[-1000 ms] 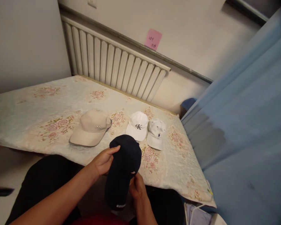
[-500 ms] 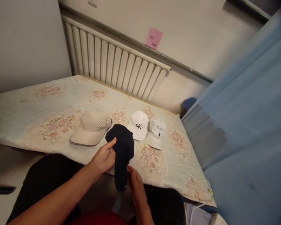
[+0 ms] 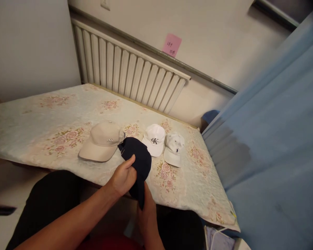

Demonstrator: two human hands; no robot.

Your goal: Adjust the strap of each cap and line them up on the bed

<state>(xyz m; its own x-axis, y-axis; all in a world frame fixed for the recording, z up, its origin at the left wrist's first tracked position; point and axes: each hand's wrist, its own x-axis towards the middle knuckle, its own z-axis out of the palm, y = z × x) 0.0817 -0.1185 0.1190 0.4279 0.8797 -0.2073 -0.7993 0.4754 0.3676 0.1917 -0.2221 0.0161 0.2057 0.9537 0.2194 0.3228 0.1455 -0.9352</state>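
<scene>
A dark navy baseball cap [image 3: 138, 152] is held up over the front edge of the bed, its brim pointing down. My left hand [image 3: 123, 175] grips the cap's near side, thumb lying on the crown and the other fingers out of sight. Against the right side of the brim, my right hand [image 3: 147, 208] is closed, with its fingertips mostly hidden. A beige cap [image 3: 103, 140] lies to the left of the navy one. Beyond it to the right sit a white cap with black CK letters [image 3: 154, 137] and a white cap with a small dark emblem [image 3: 174, 149].
All the caps are at a bed with a floral quilted cover [image 3: 75, 114]. A white radiator [image 3: 130, 66] runs along the wall behind. A pink note [image 3: 172, 45] hangs above it, and a blue curtain [image 3: 271, 139] borders the right side.
The navy cap has turned so its brim shows edge-on. My left hand has shifted slightly right, and my right hand has come up onto the brim. The other caps stay put.
</scene>
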